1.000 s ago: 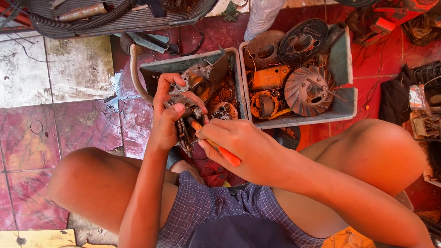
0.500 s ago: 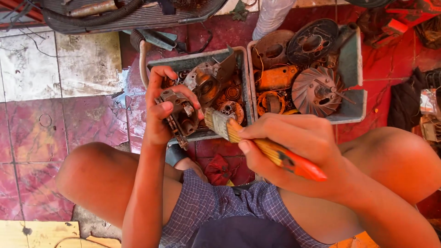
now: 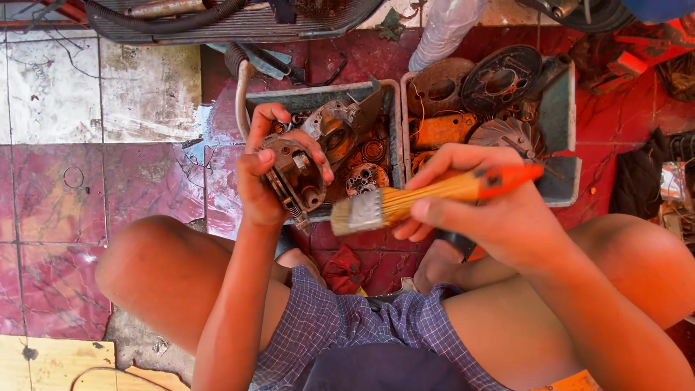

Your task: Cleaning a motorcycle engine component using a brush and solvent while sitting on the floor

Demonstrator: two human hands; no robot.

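My left hand (image 3: 269,174) grips a greasy round metal engine part (image 3: 295,172) with a spring at its lower edge, held up above my lap. My right hand (image 3: 483,210) holds a paintbrush (image 3: 427,197) with an orange handle and a metal ferrule. The bristle end points left, a short way from the part without touching it. Both hands hover over the near rim of a grey plastic tray (image 3: 311,98) full of rusty engine pieces.
A second grey tray (image 3: 561,123) to the right holds an orange housing, a finned flywheel and round covers. A clear plastic bottle (image 3: 445,29) and a metal grille with a hose (image 3: 217,20) lie beyond. My bare knees flank the red tiled floor (image 3: 145,181).
The brush has swung from pointing down across the part to lying level, bristles left, handle right. My left hand has turned the metal part and raised it slightly.
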